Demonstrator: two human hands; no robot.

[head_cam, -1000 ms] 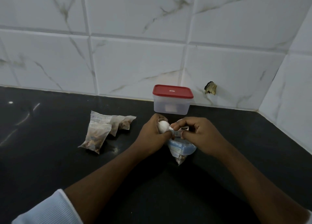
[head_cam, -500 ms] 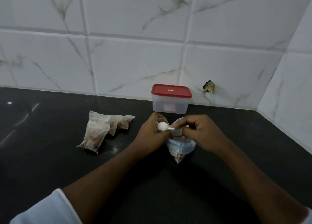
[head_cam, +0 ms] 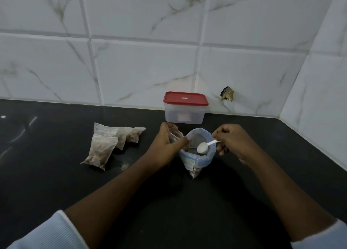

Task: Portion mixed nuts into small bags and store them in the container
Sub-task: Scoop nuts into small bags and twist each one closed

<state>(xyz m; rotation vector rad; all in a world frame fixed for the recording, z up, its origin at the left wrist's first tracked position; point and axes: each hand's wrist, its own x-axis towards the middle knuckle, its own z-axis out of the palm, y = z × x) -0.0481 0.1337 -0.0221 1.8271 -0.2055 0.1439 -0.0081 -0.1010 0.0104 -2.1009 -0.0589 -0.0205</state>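
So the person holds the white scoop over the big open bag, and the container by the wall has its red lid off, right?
Not quite. In the head view the red lid sits closed on the container by the wall. The rest holds: the right hand holds the white scoop over the big open bag.

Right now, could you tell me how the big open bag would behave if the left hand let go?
The big bag looks like soft plastic, so its mouth would probably sag. Its narrow base suggests it could tip. The left hand seems to steady it.
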